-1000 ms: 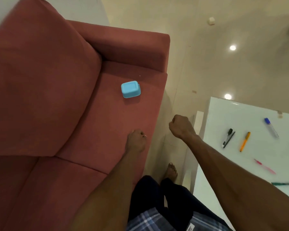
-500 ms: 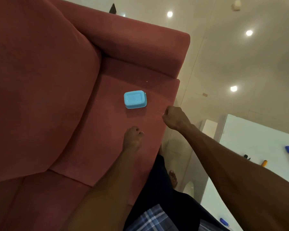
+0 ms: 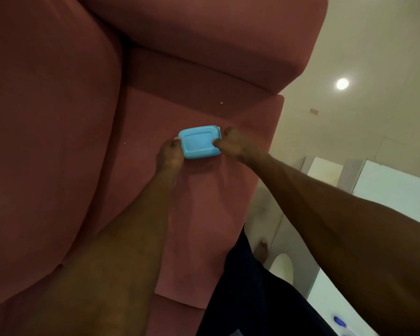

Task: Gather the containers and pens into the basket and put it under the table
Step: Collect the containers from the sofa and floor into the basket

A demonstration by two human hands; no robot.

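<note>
Blue container (image 3: pixel 199 141) gripped by both hands (arms outstretched).

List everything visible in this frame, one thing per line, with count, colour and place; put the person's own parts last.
container: one, light blue, on the sofa seat, between both hands
sofa: one, dusty red, fills the left and centre
table: one, white, right edge
marker: one, blue cap, on the table at bottom right
floor: beige, glossy, upper right
left hand: touches the container's left end
right hand: grips the container's right end
foot: one, bare, on the floor
</note>
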